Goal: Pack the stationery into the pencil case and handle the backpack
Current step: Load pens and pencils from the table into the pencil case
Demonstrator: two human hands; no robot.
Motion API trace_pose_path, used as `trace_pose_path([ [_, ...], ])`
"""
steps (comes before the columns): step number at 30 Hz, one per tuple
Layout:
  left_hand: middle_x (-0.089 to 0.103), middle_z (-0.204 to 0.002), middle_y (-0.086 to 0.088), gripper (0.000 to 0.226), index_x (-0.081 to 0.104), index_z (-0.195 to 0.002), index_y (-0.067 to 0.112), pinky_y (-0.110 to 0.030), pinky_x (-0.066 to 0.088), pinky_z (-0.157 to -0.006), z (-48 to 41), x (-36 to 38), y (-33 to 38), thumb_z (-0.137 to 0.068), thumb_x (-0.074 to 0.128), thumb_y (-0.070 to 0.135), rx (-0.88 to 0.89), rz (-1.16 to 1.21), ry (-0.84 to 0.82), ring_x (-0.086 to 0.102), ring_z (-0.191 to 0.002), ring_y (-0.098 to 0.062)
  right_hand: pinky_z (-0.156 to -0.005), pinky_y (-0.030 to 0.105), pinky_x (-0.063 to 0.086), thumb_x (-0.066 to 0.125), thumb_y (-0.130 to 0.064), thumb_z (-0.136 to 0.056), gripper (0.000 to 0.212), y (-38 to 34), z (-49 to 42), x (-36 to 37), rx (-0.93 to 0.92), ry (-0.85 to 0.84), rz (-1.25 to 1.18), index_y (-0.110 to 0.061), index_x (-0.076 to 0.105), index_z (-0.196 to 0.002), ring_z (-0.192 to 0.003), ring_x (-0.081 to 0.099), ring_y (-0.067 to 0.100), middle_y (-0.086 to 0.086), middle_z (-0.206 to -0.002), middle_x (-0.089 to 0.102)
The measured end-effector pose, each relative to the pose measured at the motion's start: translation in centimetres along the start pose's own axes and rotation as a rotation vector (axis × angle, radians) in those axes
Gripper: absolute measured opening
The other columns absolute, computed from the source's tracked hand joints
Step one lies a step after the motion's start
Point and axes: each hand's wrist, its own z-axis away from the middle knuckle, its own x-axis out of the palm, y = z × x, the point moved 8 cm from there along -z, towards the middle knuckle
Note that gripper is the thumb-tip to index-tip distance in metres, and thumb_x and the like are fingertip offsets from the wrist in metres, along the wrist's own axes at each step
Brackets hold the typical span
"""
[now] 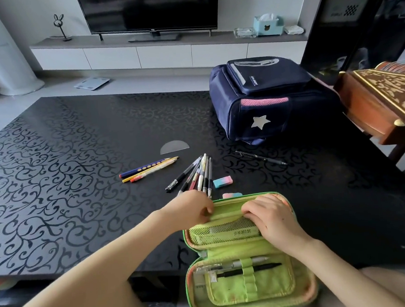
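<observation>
A green pencil case (pixel 249 287) lies open at the table's near edge, with two pens under its elastic loop and a ruler in its mesh pocket. My left hand (pixel 193 209) pinches the left end of the case's inner flap. My right hand (pixel 272 218) grips the same flap from the right. Beyond the case lie a fan of several pens (pixel 196 175), three pencils (pixel 149 169), two pink-and-blue erasers (pixel 222 181), a clear protractor (pixel 174 147) and a black pen (pixel 261 157). A navy backpack (pixel 269 97) with a silver star lies at the far right.
The black patterned table (pixel 64 164) spreads wide to the left. A carved wooden instrument (pixel 384 100) juts in at the right edge. A TV cabinet (pixel 164 49) with a television and tissue box stands behind. My bare legs show below the case.
</observation>
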Motion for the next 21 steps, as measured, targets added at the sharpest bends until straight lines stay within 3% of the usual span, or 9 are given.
trace_pose_path([
  [3,0.058,-0.117,-0.007,0.029,0.058,-0.116,0.011,-0.037,0.045,-0.090,-1.6,2.0,0.4,-0.089,0.055,0.021,0.009,-0.232,-0.161,0.056,-0.105,-0.029,-0.069,0.020,0.037,0.050,-0.022,-0.085,0.016,0.2,0.7,0.4,-0.025,0.020,0.006,-0.018,0.063,-0.078,-0.065,0.053,0.010,-0.010,-0.067,0.063],
  [6,0.060,-0.112,-0.013,0.026,0.057,-0.110,0.004,-0.040,0.047,-0.087,-2.5,3.2,0.4,-0.090,0.052,0.020,0.028,-0.409,-0.262,0.058,-0.100,-0.034,-0.067,0.024,0.039,0.049,-0.022,-0.087,0.018,0.6,1.2,0.5,-0.005,0.015,0.011,-0.016,0.063,-0.078,-0.063,0.055,0.015,-0.008,-0.067,0.062],
  [11,0.061,-0.101,-0.012,0.013,0.056,-0.100,0.005,-0.044,0.052,-0.082,-2.1,3.8,0.4,-0.088,0.052,0.006,0.082,-0.493,-0.195,0.059,-0.091,-0.031,-0.064,0.025,0.043,0.061,-0.010,-0.084,0.007,-0.4,1.8,0.4,-0.058,0.020,0.087,-0.014,0.066,-0.080,-0.063,0.055,0.015,-0.005,-0.066,0.063],
  [14,0.061,-0.098,-0.012,0.013,0.056,-0.099,0.003,-0.044,0.052,-0.082,-1.9,4.3,0.6,-0.088,0.049,0.002,0.107,-0.514,-0.178,0.059,-0.091,-0.031,-0.066,0.021,0.036,0.075,0.004,-0.071,0.022,-0.4,2.1,0.6,-0.053,0.017,0.137,-0.014,0.066,-0.080,-0.062,0.054,0.015,-0.005,-0.065,0.062],
  [21,0.063,-0.103,-0.012,0.015,0.057,-0.100,0.003,-0.037,0.049,-0.087,-1.3,3.8,2.2,-0.093,0.045,0.007,0.201,-0.652,-0.137,0.061,-0.095,-0.030,-0.064,0.020,0.033,0.075,0.004,-0.070,0.023,-1.0,2.5,0.1,-0.057,0.054,0.162,-0.016,0.067,-0.078,-0.059,0.053,0.013,-0.007,-0.060,0.062],
])
